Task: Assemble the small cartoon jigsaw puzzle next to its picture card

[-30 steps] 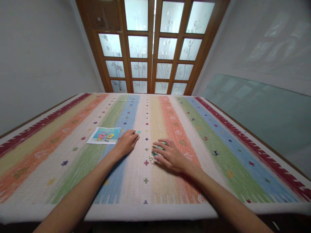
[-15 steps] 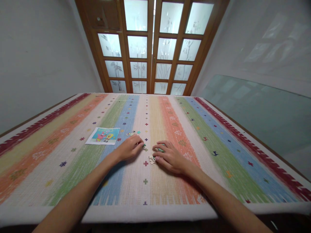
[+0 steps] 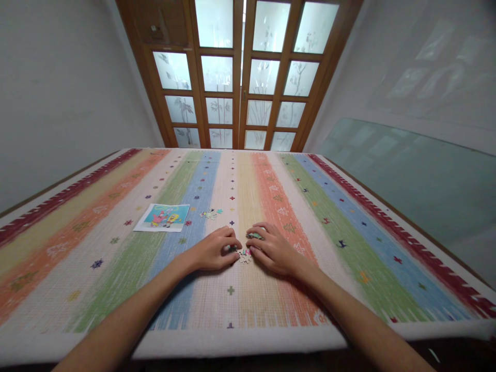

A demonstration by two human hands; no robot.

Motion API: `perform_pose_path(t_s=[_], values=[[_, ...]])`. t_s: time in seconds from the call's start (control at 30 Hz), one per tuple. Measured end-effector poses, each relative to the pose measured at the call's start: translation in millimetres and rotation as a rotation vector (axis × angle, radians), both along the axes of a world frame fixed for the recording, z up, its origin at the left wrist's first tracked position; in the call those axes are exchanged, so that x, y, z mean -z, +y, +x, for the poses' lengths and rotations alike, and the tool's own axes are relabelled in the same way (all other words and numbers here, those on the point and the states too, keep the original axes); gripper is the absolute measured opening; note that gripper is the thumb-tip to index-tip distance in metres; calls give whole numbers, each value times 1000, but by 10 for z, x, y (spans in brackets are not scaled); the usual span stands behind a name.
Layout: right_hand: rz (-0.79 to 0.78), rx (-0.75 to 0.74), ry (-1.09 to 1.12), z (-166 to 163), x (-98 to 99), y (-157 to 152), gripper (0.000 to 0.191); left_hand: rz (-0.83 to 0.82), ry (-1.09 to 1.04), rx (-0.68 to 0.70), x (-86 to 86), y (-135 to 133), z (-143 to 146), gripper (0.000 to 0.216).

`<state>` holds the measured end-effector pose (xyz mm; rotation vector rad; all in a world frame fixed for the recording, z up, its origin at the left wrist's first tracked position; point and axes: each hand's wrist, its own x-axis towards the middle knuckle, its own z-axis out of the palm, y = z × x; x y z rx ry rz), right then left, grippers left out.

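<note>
At the middle of the table, my left hand (image 3: 217, 250) is closed, its fingers curled around a small greenish jigsaw puzzle piece (image 3: 231, 249) that is mostly hidden. Its fingertips reach the left edge of a small heap of puzzle pieces (image 3: 245, 257), some pale side up, some with pink and green. Across the heap, my right hand (image 3: 273, 250) has its fingers bent over green puzzle pieces (image 3: 254, 235), which show between thumb and fingers. Farther off lies a loose cluster of puzzle pieces (image 3: 211, 213), white and teal.
A printed picture sheet (image 3: 163, 217) with cartoon figures lies left of the puzzle pieces. Everything rests on a striped tablecloth (image 3: 318, 217) over a wide table. Beyond stand wooden doors (image 3: 237, 77) with frosted panes; a greenish glass panel (image 3: 411, 175) leans along the right wall.
My left hand has moved toward me and right, from near the far cluster to the heap. The far cluster is now uncovered. My right hand has stayed nearly in place.
</note>
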<state>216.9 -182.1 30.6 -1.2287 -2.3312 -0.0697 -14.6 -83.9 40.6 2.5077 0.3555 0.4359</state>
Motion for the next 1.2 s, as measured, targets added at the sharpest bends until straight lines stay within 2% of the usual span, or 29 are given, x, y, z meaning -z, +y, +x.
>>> perform_pose_path(t_s=[0.3,0.5,0.63,0.83,1.0,1.2], values=[[-23,5,-7,-4,0,0,23,-84,-13,-39,-6,23,9,16],[-25,13,-2,-4,2,-4,24,-43,-22,-95,9,163,-28,20],[-33,14,0,0,0,-7,25,0,-44,-275,5,293,-92,22],[-21,2,16,2,11,-1,26,-47,-2,-549,-156,599,-382,27],[-24,4,13,-3,-1,-3,25,-54,77,-598,-161,789,-590,25],[-28,9,-6,3,3,-9,23,47,91,-597,-48,847,-599,21]])
